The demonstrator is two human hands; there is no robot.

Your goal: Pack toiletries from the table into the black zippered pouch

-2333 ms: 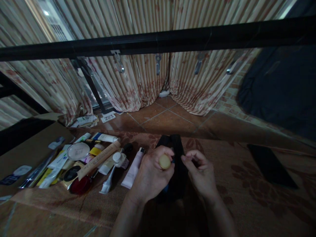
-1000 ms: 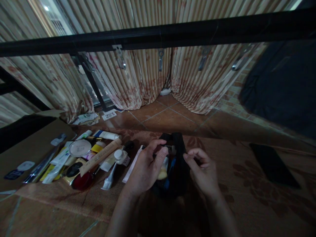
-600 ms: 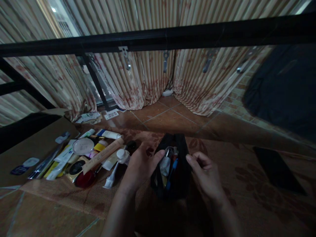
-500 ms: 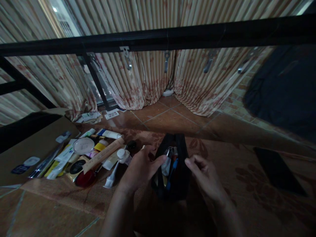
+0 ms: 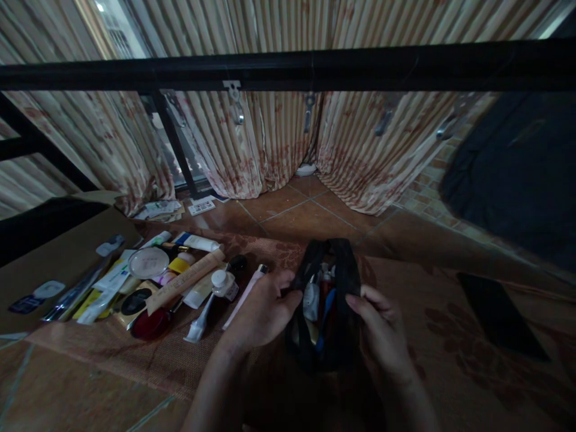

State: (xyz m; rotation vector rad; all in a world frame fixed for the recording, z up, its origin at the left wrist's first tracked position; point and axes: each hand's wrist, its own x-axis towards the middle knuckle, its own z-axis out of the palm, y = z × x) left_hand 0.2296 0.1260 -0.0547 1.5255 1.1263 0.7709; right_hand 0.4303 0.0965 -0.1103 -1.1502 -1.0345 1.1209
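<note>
A black zip pouch [image 5: 346, 264] stands open on the patterned cloth in front of me, with its mouth facing up. My left hand [image 5: 265, 306] pinches its left edge between thumb and fingers. On the other side, my right hand [image 5: 378, 318] grips the right edge, thumb on top. Inside the pouch lie a clear-and-silver item [image 5: 311, 298], a blue stick-like item [image 5: 327, 304] and other small things too dark to name. Just left of my left hand lie a slim pink tube [image 5: 245, 295], a small white-capped bottle [image 5: 224, 283] and a white brush-like item [image 5: 200, 322].
Several cosmetics lie spread to the left, among them a round clear compact [image 5: 148, 263], a long beige tube [image 5: 184, 282] and a red round case [image 5: 150, 324]. A cardboard box [image 5: 67, 264] borders them. A dark flat tablet-like object [image 5: 501, 315] rests at right. A black rail [image 5: 288, 71] crosses ahead.
The pouch has shifted slightly right and its mouth is spread wider. My left hand has closed on its left edge, and my right hand now holds the right edge. The pink tube shows more.
</note>
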